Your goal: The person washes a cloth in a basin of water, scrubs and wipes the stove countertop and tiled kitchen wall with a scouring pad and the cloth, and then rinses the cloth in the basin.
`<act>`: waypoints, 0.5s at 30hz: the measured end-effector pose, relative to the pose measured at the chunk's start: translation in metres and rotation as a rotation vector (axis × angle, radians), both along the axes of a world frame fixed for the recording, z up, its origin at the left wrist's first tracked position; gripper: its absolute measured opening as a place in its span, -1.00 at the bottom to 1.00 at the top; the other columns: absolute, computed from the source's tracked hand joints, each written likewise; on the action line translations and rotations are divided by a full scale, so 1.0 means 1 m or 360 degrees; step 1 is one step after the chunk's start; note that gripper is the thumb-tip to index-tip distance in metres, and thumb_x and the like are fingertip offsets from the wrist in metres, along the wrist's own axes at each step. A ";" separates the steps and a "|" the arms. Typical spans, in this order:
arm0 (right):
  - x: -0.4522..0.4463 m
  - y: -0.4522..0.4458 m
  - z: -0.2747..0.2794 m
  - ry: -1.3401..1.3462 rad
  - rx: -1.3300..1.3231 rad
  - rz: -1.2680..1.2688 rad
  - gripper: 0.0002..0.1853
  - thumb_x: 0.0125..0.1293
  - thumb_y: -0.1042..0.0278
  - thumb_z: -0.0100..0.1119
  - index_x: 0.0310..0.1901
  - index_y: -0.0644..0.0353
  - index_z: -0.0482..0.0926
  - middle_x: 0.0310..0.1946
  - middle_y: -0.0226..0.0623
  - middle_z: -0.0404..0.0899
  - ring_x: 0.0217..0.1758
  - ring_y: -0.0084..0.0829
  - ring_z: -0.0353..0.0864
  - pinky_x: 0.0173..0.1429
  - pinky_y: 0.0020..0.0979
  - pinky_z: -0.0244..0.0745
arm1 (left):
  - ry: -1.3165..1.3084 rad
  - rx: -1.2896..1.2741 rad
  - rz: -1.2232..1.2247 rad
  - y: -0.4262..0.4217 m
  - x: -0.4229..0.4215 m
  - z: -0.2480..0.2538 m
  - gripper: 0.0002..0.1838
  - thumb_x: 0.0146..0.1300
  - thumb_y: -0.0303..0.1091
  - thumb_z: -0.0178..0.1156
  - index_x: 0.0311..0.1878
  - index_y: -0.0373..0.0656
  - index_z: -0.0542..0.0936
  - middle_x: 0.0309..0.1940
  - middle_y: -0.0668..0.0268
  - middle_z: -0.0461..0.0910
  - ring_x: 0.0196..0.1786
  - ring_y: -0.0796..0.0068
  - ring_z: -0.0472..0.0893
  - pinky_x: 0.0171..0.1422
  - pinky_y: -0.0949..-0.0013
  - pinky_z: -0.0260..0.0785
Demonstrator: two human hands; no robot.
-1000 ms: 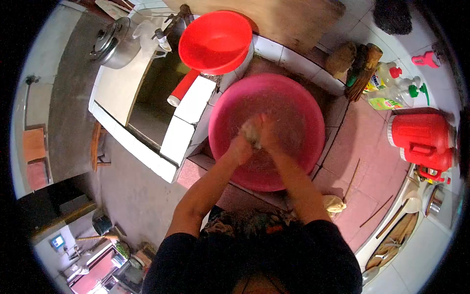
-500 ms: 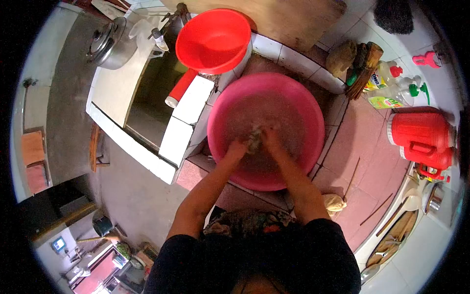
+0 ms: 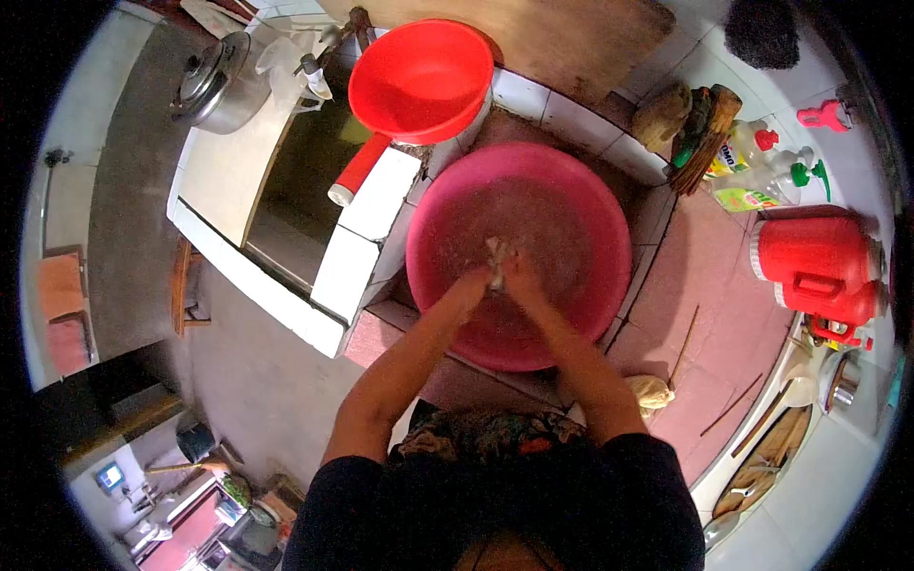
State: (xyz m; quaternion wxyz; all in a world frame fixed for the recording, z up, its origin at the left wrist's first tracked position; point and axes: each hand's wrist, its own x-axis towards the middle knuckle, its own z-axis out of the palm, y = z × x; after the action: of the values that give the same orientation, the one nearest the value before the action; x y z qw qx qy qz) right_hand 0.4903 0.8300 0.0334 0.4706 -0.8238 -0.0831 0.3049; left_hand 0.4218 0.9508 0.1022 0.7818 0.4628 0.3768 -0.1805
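A big pink basin (image 3: 609,295) stands on the tiled floor with murky, brownish water (image 3: 547,209) in it. Both hands are down in the basin, close together near its middle. Between them is a small, pale, crumpled thing (image 3: 496,249); its kind is too blurred to tell. My left hand (image 3: 475,284) grips it from the left with the fingers closed. My right hand (image 3: 519,274) closes on it from the right. The fingertips are partly hidden by the hands.
A red basin (image 3: 424,81) sits on the white tiled ledge (image 3: 376,195) ahead. Soap bottles (image 3: 757,190), red thermos flasks (image 3: 814,252) and a bundled brush (image 3: 709,143) stand to the right. A lidded metal pot (image 3: 224,86) is at the far left. A pale cloth (image 3: 651,393) lies beside my right arm.
My hands have drawn nearer each other around the pale crumpled thing, the left moving slightly right. The view has shifted very little.
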 end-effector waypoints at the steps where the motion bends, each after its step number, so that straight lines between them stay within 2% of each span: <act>1: 0.018 -0.003 0.028 0.0177 -0.0071 -0.0074 -0.49 0.41 0.12 -0.15 0.25 0.31 0.32 0.14 0.04 0.40 0.20 -0.08 0.36 0.27 -0.18 0.26 | -0.0121 0.0441 -0.0416 0.010 -0.009 0.001 -0.61 0.24 -0.22 0.05 0.06 -0.22 0.53 0.01 0.11 0.54 0.06 0.13 0.51 0.18 0.15 0.36; 2: 0.038 -0.005 0.063 0.0352 -0.0143 -0.0143 -0.48 0.42 0.11 -0.17 0.28 0.30 0.29 0.18 0.01 0.38 0.25 -0.08 0.34 0.29 -0.18 0.24 | -0.0244 0.0880 -0.0829 0.026 -0.020 0.002 -0.55 0.19 -0.24 0.07 0.12 -0.24 0.48 0.04 0.04 0.52 0.10 0.08 0.48 0.20 0.12 0.33; 3: 0.053 -0.011 0.057 0.0465 0.0062 -0.0411 -0.49 0.41 0.12 -0.13 0.28 0.27 0.30 0.19 -0.03 0.38 0.24 -0.09 0.35 0.28 -0.17 0.27 | -0.0364 0.1321 -0.1237 0.041 -0.031 0.003 -0.48 0.15 -0.26 0.08 0.18 -0.25 0.43 0.06 -0.02 0.49 0.14 0.02 0.46 0.22 0.09 0.31; 5: 0.083 -0.023 0.037 0.0691 0.0480 -0.0938 -0.50 0.39 0.13 -0.04 0.27 0.20 0.32 0.21 -0.12 0.38 0.23 -0.10 0.37 0.25 -0.15 0.31 | -0.0006 0.2042 -0.0908 0.056 -0.052 0.049 -0.46 0.13 -0.23 0.11 0.16 -0.33 0.41 -0.02 -0.12 0.50 0.15 -0.08 0.45 0.25 0.05 0.29; 6: 0.095 -0.020 0.030 0.0806 0.0693 -0.1209 -0.51 0.38 0.13 0.00 0.27 0.17 0.33 0.22 -0.17 0.38 0.23 -0.11 0.38 0.24 -0.14 0.34 | -0.0089 0.2138 -0.0782 0.069 -0.061 0.039 -0.44 0.10 -0.24 0.14 0.14 -0.38 0.39 -0.07 -0.13 0.52 0.09 -0.10 0.48 0.23 0.04 0.30; 7: 0.105 -0.013 0.029 0.0822 0.0926 -0.1174 -0.53 0.36 0.19 0.03 0.25 0.17 0.35 0.21 -0.19 0.39 0.21 -0.13 0.40 0.21 -0.14 0.35 | -0.0167 0.2227 -0.0658 0.079 -0.070 0.029 -0.42 0.08 -0.24 0.16 0.11 -0.43 0.37 -0.12 -0.14 0.53 0.04 -0.12 0.51 0.22 0.03 0.31; 9: 0.125 0.003 0.025 0.0849 0.1384 -0.1091 -0.57 0.32 0.29 0.08 0.21 0.18 0.38 0.17 -0.23 0.40 0.17 -0.19 0.42 0.16 -0.15 0.38 | -0.0134 0.2173 -0.0708 0.086 -0.081 0.012 -0.38 0.04 -0.25 0.19 0.09 -0.51 0.29 -0.18 -0.16 0.54 -0.04 -0.16 0.55 0.19 0.01 0.34; 12: 0.136 0.048 -0.041 0.0922 0.1459 -0.1156 -0.63 0.26 0.43 0.07 0.12 0.15 0.42 0.07 -0.17 0.44 0.18 -0.21 0.40 0.23 -0.20 0.34 | 0.0161 0.1791 -0.0997 0.080 -0.062 0.029 -0.31 0.06 -0.26 0.20 0.08 -0.56 0.13 -0.20 -0.22 0.54 -0.09 -0.22 0.57 0.14 -0.01 0.38; 15: 0.113 0.101 -0.025 0.0830 0.1095 -0.0669 -0.68 0.24 0.43 0.09 0.05 0.14 0.46 0.00 -0.19 0.49 0.10 -0.20 0.46 0.21 -0.17 0.35 | 0.0414 0.1539 -0.0961 0.085 -0.060 0.029 -0.29 0.11 -0.23 0.18 0.08 -0.53 0.01 -0.16 -0.28 0.53 -0.05 -0.24 0.56 0.08 0.01 0.42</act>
State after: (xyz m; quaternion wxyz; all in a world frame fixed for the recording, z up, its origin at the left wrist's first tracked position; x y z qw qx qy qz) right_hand 0.6036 0.9308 0.0080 0.7724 -0.5154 0.1099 0.3545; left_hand 0.3622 1.0357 0.1310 0.3430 0.8280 0.3606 -0.2583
